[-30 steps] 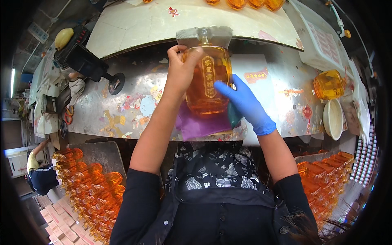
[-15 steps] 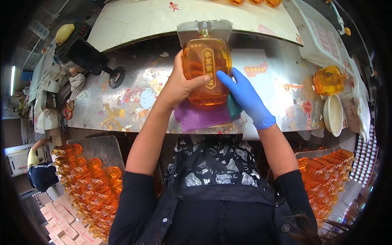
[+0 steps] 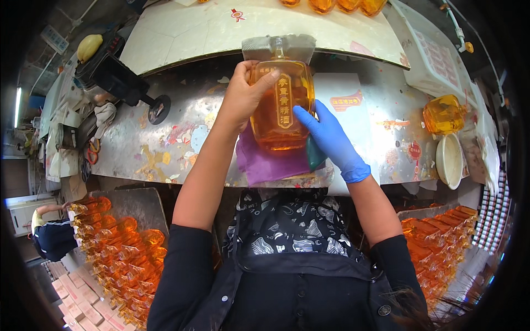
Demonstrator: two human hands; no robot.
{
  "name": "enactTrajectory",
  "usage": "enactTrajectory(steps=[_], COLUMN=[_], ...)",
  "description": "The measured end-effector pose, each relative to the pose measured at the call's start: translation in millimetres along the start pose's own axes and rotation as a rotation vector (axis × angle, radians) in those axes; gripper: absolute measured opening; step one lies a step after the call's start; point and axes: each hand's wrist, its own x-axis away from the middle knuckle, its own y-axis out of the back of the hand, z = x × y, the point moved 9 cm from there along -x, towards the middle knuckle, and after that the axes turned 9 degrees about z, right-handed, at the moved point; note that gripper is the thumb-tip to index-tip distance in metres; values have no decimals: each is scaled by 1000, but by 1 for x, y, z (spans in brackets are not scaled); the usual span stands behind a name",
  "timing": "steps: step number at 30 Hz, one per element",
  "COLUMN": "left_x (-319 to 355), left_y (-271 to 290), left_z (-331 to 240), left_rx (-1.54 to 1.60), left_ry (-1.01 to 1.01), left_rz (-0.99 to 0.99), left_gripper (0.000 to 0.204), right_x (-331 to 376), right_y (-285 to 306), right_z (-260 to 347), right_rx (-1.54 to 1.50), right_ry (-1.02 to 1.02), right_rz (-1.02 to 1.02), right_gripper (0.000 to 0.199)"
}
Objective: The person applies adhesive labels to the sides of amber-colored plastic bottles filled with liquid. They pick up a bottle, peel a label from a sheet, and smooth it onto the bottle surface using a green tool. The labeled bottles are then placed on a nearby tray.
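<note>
The bare left hand (image 3: 244, 91) is curled part-open around the upper left side of an amber bottle (image 3: 270, 121), its thumb on the front face and its fingers mostly hidden beyond the edge. The gloved right hand (image 3: 334, 140) cups the lower right side, thumb on the front; its fingertips are out of sight. Gripping opposite sides probably steadies the smooth glass and leaves most of the gold lettering uncovered.

The bottle is over the near middle of the table (image 3: 121, 149), neck pointing away, in front of a grey pad (image 3: 303, 48); whether it touches the pad I cannot tell. A purple cloth (image 3: 259, 163) lies under its base, perhaps as cushioning. To the right, a white sheet (image 3: 342, 83) carries a red label (image 3: 346, 102), within easy reach. Farther right, another bottle (image 3: 443, 114) stands or lies beside a pale bowl (image 3: 449, 161).
</note>
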Motion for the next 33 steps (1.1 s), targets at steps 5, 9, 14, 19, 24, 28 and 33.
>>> enactTrajectory(steps=[5, 9, 14, 19, 24, 28, 33], left_x=[-10, -7, 6, 45, 56, 55, 48], left_y=[3, 2, 5, -13, -20, -19, -20], left_z=[11, 7, 6, 19, 14, 14, 9], left_rx=[-49, -46, 53, 1, 56, 58, -39], left_ry=[-17, -24, 16, 56, -15, -28, 32], left_rz=[18, 2, -38, 72, 73, 74, 65], left_gripper=[66, 66, 70, 86, 90, 89, 88], right_x=[1, 0, 4, 16, 25, 22, 7], right_y=[0, 2, 18, 43, 36, 2, 20], right_z=[-2, -3, -38, -53, 66, 104, 103], right_rx=[46, 110, -744, -983, -113, 295, 211], right_ry=[-1, -46, -183, -61, 282, 382, 346], right_rz=[-16, -7, -147, -89, -25, 194, 126], right_gripper=[53, 54, 51, 33, 36, 28, 27])
